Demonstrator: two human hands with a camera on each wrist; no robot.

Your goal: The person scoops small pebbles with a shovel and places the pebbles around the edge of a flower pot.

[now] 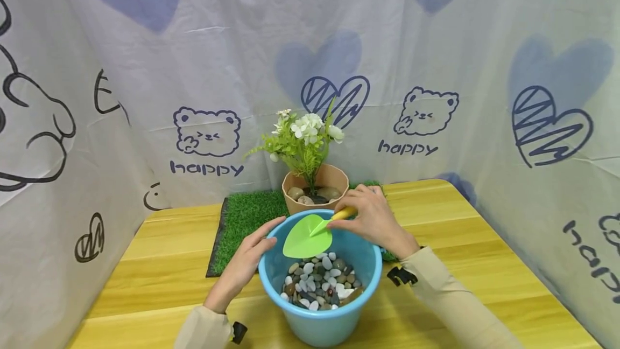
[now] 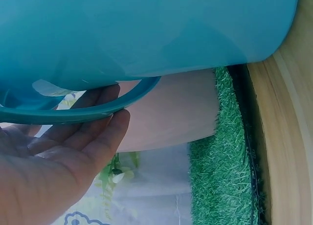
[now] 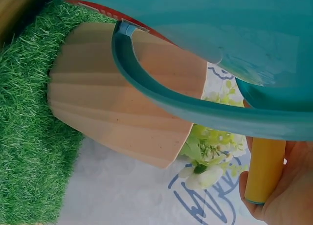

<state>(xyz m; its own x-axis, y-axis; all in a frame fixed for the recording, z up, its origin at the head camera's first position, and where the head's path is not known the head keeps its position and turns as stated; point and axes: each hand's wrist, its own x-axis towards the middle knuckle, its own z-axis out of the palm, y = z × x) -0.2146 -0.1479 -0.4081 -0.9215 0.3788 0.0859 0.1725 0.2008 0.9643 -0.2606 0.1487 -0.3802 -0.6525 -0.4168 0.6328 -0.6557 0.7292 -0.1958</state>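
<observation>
A light-green toy shovel (image 1: 306, 238) with a yellow handle (image 3: 266, 168) is pinched by my right hand (image 1: 372, 215) at the far right rim. Its leaf-shaped blade hangs inside the blue bucket (image 1: 322, 327), above several grey, white and brown pebbles (image 1: 319, 281). On the bucket's left side, my left hand (image 1: 248, 257) holds the rim. In the left wrist view, the fingers (image 2: 105, 137) pass behind the blue band along the top. The blade lies partly behind the bucket in the right wrist view.
Behind the bucket stands a beige flowerpot (image 1: 296, 193) with white flowers (image 1: 310, 129), green leaves and several stones. It sits on a patch of artificial grass (image 1: 247, 225) on the wooden table (image 1: 164, 268). Printed white cloth (image 1: 232, 58) surrounds the table on three sides.
</observation>
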